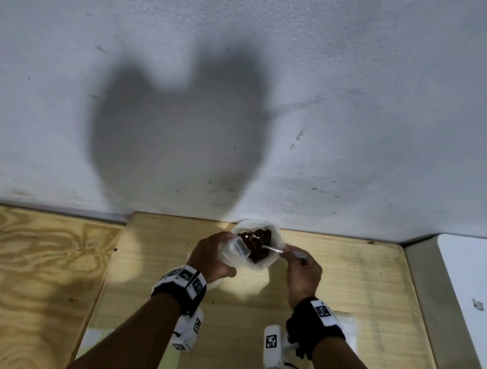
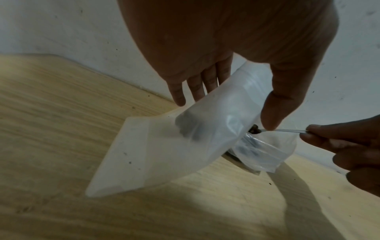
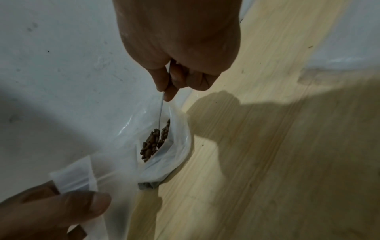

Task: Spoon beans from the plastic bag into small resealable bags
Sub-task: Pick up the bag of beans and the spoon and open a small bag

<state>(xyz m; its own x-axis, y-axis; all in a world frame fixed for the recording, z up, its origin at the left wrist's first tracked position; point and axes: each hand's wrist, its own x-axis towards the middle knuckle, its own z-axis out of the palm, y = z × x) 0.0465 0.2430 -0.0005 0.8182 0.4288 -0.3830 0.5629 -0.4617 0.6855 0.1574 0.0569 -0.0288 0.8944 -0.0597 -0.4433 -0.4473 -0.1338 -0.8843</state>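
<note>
Wooden table [image 1: 330, 278] butts against a white wall [image 1: 242, 84] at the back, so no way through behind the plastic bag [image 1: 271, 264], which sits right at the wall. Left hand [image 1: 212, 258] w/ small resealable bag [image 1: 234, 248] blocks the bag's left side; right hand [image 1: 302, 270] w/ spoon [image 1: 274, 249] blocks its right. Bag mouth is mostly taken by both. Bare tabletop to the right of the right hand and near the front edge between the forearms. A second wooden board [image 1: 31, 271] lies lower left, beside the table.
</note>
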